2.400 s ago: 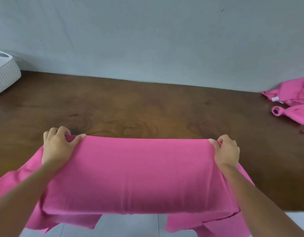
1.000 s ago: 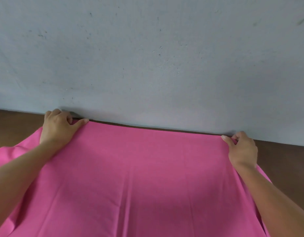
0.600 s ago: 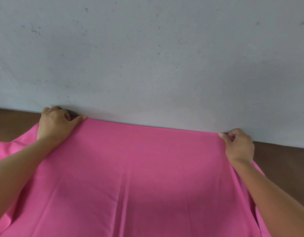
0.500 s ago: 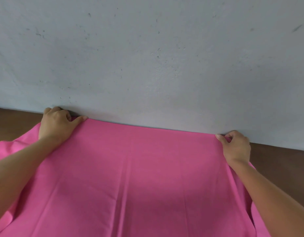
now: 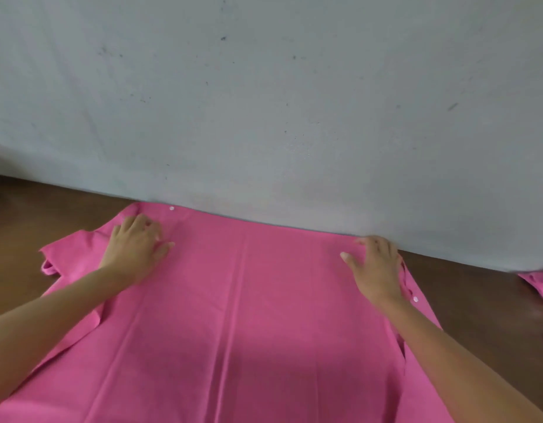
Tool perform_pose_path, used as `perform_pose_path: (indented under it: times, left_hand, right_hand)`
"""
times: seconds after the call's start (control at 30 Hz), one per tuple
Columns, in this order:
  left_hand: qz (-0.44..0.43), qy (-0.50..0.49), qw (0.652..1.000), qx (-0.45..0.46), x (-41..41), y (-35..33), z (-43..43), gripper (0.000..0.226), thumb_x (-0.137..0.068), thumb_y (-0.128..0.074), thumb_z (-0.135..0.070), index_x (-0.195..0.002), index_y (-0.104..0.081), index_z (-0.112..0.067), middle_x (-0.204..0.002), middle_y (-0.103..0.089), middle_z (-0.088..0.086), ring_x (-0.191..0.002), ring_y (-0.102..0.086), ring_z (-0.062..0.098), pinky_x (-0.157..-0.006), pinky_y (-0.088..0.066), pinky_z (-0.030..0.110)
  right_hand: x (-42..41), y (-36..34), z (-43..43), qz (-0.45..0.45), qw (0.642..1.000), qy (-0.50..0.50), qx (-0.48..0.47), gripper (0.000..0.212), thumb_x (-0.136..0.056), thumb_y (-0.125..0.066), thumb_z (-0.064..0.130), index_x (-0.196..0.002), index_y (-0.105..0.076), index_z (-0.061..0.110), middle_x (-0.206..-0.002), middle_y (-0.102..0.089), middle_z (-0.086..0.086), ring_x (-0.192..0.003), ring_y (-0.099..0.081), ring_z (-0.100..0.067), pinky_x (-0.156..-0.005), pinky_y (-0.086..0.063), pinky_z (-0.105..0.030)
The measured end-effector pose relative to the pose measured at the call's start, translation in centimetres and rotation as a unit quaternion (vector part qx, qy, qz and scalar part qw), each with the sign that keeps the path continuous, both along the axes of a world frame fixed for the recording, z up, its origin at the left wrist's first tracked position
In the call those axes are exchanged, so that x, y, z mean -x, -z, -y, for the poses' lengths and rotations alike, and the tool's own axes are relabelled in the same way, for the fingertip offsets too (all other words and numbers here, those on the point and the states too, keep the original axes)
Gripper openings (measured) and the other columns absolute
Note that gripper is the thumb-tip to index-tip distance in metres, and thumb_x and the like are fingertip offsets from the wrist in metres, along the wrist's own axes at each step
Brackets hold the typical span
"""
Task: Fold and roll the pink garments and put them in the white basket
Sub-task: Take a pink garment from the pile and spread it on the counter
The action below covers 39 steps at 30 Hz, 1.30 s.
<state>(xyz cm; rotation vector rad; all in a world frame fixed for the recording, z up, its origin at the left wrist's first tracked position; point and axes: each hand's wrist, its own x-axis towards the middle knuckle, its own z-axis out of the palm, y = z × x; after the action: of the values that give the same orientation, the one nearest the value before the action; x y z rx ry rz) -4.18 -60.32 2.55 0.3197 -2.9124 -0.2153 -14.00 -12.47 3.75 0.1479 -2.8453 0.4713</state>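
Both our hands lie flat on the pink garment (image 5: 249, 315): our left hand (image 5: 136, 248) near its far left corner, our right hand (image 5: 377, 270) near its far right corner. The fingers are straight and a little spread, pressing the cloth and gripping nothing.

The garment is spread smooth over the middle of the table (image 5: 44, 215). Its far edge touches the foot of the wall (image 5: 264, 102) along the table's back edge, and its near part runs out of the bottom of our view. A short sleeve (image 5: 63, 251) sticks out left of our left hand, crumpled on the wood. One white button (image 5: 171, 208) sits at the far edge, and another button (image 5: 415, 299) at the right side edge just beside our right wrist.

We see bare wood left of the sleeve and right of the garment's side edge, so both sides give room. The wall shuts off the far side. By the table's back edge at the far right lies a second pink garment (image 5: 538, 283), bunched, partly cut off, and well apart from our right hand.
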Motion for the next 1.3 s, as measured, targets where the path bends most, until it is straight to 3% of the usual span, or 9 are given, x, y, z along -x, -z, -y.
perform_pose_path:
  times: [0.13, 0.27, 0.53, 0.63, 0.73, 0.83, 0.97, 1.07, 1.3]
  left_hand:
    - [-0.030, 0.028, 0.999, -0.023, -6.9, 0.3, -1.0, 0.025, -0.088, -0.069, -0.042, -0.091, -0.065, -0.017, -0.104, -0.059, 0.005, -0.101, -0.055, 0.032, -0.087, -0.047, 0.049]
    - [-0.044, 0.038, 0.998, -0.034, -13.0, 1.1, -1.5, 0.040, -0.084, -0.046, -0.053, -0.095, -0.064, -0.018, -0.106, -0.058, 0.001, -0.099, -0.055, 0.026, -0.084, -0.051, 0.045]
    - [-0.050, -0.067, 0.992, -0.096, -21.9, 2.0, 0.3, 0.041, -0.087, -0.054, -0.052, -0.112, -0.062, -0.021, -0.126, -0.054, -0.001, -0.110, -0.053, 0.025, -0.093, -0.048, 0.043]
    - [-0.057, -0.110, 0.989, -0.077, -24.7, 2.4, 0.9, 0.036, -0.084, -0.075, -0.037, -0.112, -0.062, -0.017, -0.120, -0.056, 0.001, -0.105, -0.054, 0.029, -0.092, -0.048, 0.044]
    - [-0.087, -0.139, 0.985, -0.063, -27.1, 2.9, 1.2, 0.026, -0.087, -0.071, -0.041, -0.104, -0.062, -0.023, -0.104, -0.055, -0.006, -0.095, -0.049, 0.023, -0.082, -0.044, 0.040]
    - [-0.093, -0.154, 0.982, -0.064, -28.8, 3.8, 2.5, 0.028, -0.089, -0.051, -0.053, -0.096, -0.057, -0.026, -0.095, -0.051, -0.010, -0.089, -0.045, 0.019, -0.079, -0.040, 0.037]
    - [-0.102, -0.152, 0.981, -0.061, -29.0, 4.0, 4.4, 0.027, -0.094, -0.044, -0.047, -0.090, -0.060, -0.025, -0.086, -0.054, -0.010, -0.081, -0.049, 0.022, -0.072, -0.040, 0.036]
    - [-0.120, -0.142, 0.979, -0.087, -28.7, 3.5, 6.2, 0.024, -0.097, -0.044, -0.039, -0.088, -0.059, -0.022, -0.082, -0.058, -0.009, -0.075, -0.051, 0.023, -0.067, -0.042, 0.039]
    - [-0.125, -0.145, 0.975, -0.110, -28.7, 2.6, 13.6, 0.018, -0.101, -0.057, -0.023, -0.086, -0.050, -0.017, -0.076, -0.059, -0.005, -0.069, -0.045, 0.022, -0.064, -0.040, 0.039]
  right_hand:
    - [-4.3, 0.8, 4.4, 0.018, 0.994, -0.099, 0.042, 0.044, -0.091, -0.056, 0.058, -0.116, -0.061, 0.022, -0.124, -0.057, 0.001, -0.121, -0.042, -0.022, -0.105, -0.035, -0.042]
    - [-9.7, 1.5, 9.1, 0.036, 0.982, -0.169, 0.079, 0.040, -0.092, -0.057, 0.053, -0.120, -0.060, 0.025, -0.127, -0.053, 0.006, -0.124, -0.038, -0.016, -0.109, -0.037, -0.044]
    - [-17.1, 3.4, 18.1, 0.052, 0.954, -0.270, 0.119, 0.045, -0.091, -0.052, 0.060, -0.118, -0.062, 0.025, -0.127, -0.056, 0.009, -0.122, -0.042, -0.012, -0.108, -0.036, -0.038]
    - [-19.6, 3.8, 21.7, 0.054, 0.945, -0.285, 0.149, 0.051, -0.090, -0.046, 0.061, -0.117, -0.063, 0.021, -0.124, -0.058, 0.006, -0.121, -0.045, -0.014, -0.107, -0.037, -0.038]
    - [-22.5, 4.2, 24.8, 0.064, 0.942, -0.291, 0.158, 0.052, -0.092, -0.044, 0.058, -0.120, -0.063, 0.018, -0.127, -0.058, 0.002, -0.125, -0.047, -0.017, -0.109, -0.039, -0.040]
    - [-25.1, 5.0, 27.0, 0.081, 0.951, -0.269, 0.129, 0.058, -0.094, -0.040, 0.057, -0.129, -0.060, 0.015, -0.142, -0.054, -0.005, -0.137, -0.043, -0.025, -0.114, -0.037, -0.044]
    - [-27.5, 5.9, 28.3, 0.059, 0.967, -0.243, 0.044, 0.055, -0.100, -0.041, 0.050, -0.141, -0.055, 0.016, -0.156, -0.042, -0.010, -0.148, -0.031, -0.028, -0.117, -0.028, -0.039]
    - [-27.9, 5.7, 28.4, 0.041, 0.973, -0.226, 0.009, 0.060, -0.100, -0.031, 0.053, -0.144, -0.053, 0.019, -0.157, -0.042, -0.008, -0.148, -0.031, -0.027, -0.117, -0.031, -0.041]
    - [-28.2, 4.7, 28.5, 0.077, 0.973, -0.213, -0.040, 0.066, -0.100, -0.019, 0.060, -0.153, -0.040, 0.027, -0.164, -0.027, 0.000, -0.154, -0.016, -0.020, -0.123, -0.010, -0.033]
